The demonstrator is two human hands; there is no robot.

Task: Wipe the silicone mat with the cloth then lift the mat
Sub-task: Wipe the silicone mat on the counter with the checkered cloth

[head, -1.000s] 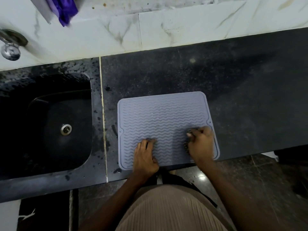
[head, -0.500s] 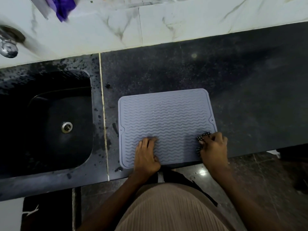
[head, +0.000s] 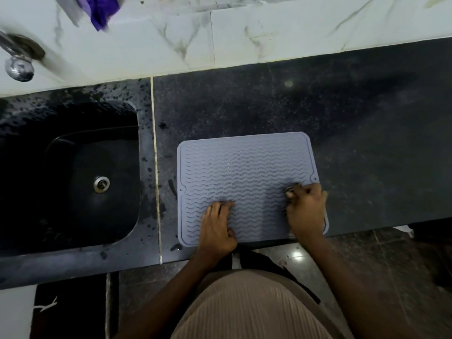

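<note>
Pressing flat left hand (head: 217,228) fingers on our mat (head: 244,167) (long axis left-right); right hand (head: 305,209) curls around dark cloth (head: 290,187).

The silicone mat (head: 244,177) was a grey-blue rectangle with rounded corners, a raised rim and rows of wavy ridges across its face, with a small notch midway along each short side. It lay flat on the dark bench (head: 367,143), its near long edge along the bench's front edge, just right of the sink. The cloth (head: 291,187) was a small dark, crumpled wad, mostly hidden under the right hand (head: 305,211), showing only at the fingertips. It sat pressed on the mat's right part, near the right notch.
</note>
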